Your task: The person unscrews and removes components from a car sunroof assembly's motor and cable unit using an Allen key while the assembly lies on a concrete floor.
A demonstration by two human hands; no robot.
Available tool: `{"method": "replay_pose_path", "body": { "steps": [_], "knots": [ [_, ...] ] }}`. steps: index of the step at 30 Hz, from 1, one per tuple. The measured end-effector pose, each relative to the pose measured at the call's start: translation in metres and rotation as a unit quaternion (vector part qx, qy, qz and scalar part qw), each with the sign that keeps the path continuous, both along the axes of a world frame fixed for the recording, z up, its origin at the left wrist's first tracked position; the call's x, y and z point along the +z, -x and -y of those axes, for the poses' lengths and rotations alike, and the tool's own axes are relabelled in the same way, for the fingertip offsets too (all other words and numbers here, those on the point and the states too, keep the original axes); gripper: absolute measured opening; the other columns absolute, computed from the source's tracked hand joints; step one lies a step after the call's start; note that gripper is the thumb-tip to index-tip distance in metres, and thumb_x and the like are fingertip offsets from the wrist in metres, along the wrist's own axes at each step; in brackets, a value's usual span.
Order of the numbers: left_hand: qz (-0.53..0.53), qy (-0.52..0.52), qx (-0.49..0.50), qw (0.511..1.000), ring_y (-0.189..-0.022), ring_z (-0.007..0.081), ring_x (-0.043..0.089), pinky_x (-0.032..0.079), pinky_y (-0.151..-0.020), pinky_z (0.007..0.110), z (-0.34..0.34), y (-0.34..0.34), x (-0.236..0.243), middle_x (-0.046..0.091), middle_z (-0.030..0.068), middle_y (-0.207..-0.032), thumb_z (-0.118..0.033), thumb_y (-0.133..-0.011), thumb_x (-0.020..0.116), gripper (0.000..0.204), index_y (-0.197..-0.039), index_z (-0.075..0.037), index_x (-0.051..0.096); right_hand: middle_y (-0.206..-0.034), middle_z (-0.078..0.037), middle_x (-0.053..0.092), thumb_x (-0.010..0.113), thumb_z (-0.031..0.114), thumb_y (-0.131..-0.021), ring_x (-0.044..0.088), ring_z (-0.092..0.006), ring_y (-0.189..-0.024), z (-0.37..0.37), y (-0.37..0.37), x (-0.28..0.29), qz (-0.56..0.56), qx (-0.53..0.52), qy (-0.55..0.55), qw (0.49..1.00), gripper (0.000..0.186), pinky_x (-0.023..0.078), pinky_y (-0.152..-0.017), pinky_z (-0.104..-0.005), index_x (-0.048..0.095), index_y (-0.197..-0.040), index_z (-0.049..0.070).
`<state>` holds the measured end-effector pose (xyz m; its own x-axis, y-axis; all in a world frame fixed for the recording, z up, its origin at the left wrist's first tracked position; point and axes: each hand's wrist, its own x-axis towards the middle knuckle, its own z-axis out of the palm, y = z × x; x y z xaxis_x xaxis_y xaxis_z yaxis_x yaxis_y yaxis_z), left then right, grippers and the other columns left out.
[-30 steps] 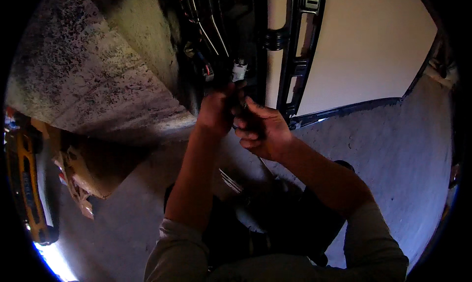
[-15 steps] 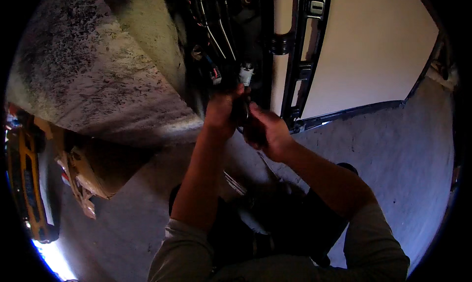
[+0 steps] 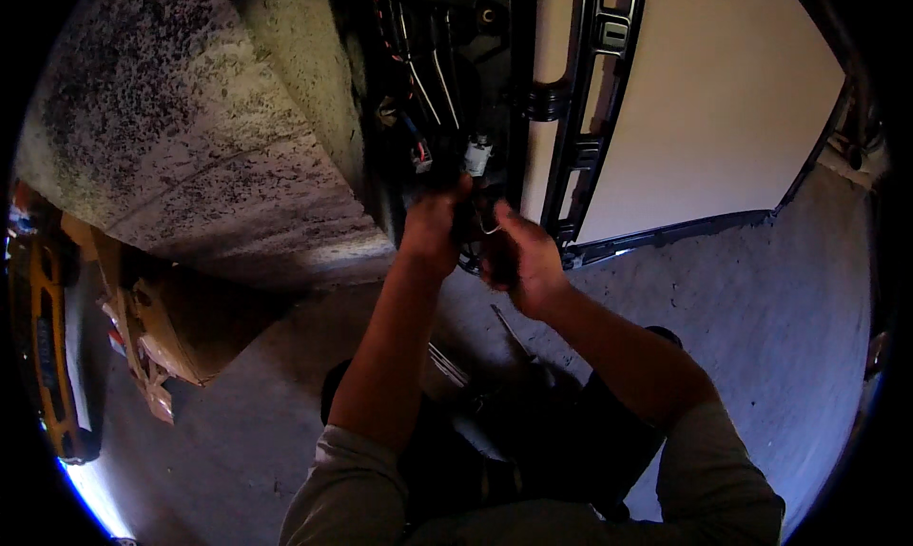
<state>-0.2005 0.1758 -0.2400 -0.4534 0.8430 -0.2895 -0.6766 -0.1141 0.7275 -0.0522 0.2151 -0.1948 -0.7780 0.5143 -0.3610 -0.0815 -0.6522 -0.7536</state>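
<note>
My left hand [image 3: 436, 227] is closed, its fingers curled and dark in shadow. Close beside it on the right, my right hand [image 3: 528, 265] is also closed, with the thumb pressed toward the fingers. A thin, pale, bent wire [image 3: 491, 228] shows between the two hands at the right thumb; whatever else they hold is lost in the dark. Just above the fingertips stands a small white cylindrical part [image 3: 477, 158]. To its left hangs a dark connector with red wires [image 3: 420, 154]. Pale cables [image 3: 423, 89] run down the dark recess above.
On the right lies a large cream panel [image 3: 723, 99] with a black slotted frame [image 3: 588, 146]. A stained slab [image 3: 209, 137] rises at left, above a torn cardboard box [image 3: 190, 327] and a yellow slotted bar [image 3: 52, 356]. Thin rods [image 3: 447, 363] lie on the concrete floor [image 3: 257, 441].
The view has shifted slightly. The right hand has turned a little and sits slightly apart from the left, and the pale wire between them shows more clearly.
</note>
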Motion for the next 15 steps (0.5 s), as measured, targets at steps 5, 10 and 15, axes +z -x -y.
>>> {"method": "replay_pose_path", "body": {
  "steps": [5, 10, 15],
  "knots": [
    [0.030, 0.026, -0.042, 0.998, -0.071, 0.0205, 0.061, 0.050, -0.068, 0.033, 0.000, 0.002, 0.004, 0.065, 0.0084, -0.084, -0.023, -0.095, 0.056, 0.023, -0.099, -0.001, 0.064, -0.067, 0.003, 0.051, 0.055, 0.030, -0.095, 0.045, -0.0109, -0.056, -0.001, -0.002, -0.013, -0.138, 0.041, 0.257, 0.956, 0.019, 0.030, -0.049, -0.0225, 0.057, -0.096, 0.012],
    [-0.039, -0.005, -0.039, 0.998, -0.075, 0.0204, 0.060, 0.049, -0.066, 0.032, 0.000, -0.004, 0.006, 0.064, 0.0081, -0.084, -0.023, -0.096, 0.055, 0.023, -0.099, -0.002, 0.063, -0.067, 0.003, 0.053, 0.065, 0.021, -0.088, 0.050, -0.0152, -0.056, -0.008, 0.007, -0.021, 0.000, 0.009, -0.078, 0.997, 0.012, 0.039, -0.049, -0.0259, 0.059, -0.088, 0.011],
    [-0.059, -0.020, -0.034, 0.998, -0.078, 0.0200, 0.060, 0.049, -0.069, 0.032, 0.003, 0.002, 0.001, 0.064, 0.0080, -0.085, -0.023, -0.097, 0.053, 0.023, -0.100, -0.002, 0.062, -0.065, -0.002, 0.056, 0.070, 0.025, -0.085, 0.058, -0.0167, -0.060, -0.010, 0.006, -0.027, 0.124, -0.057, -0.618, 0.774, 0.022, 0.047, -0.053, -0.0303, 0.059, -0.085, 0.007]
  ]
}}
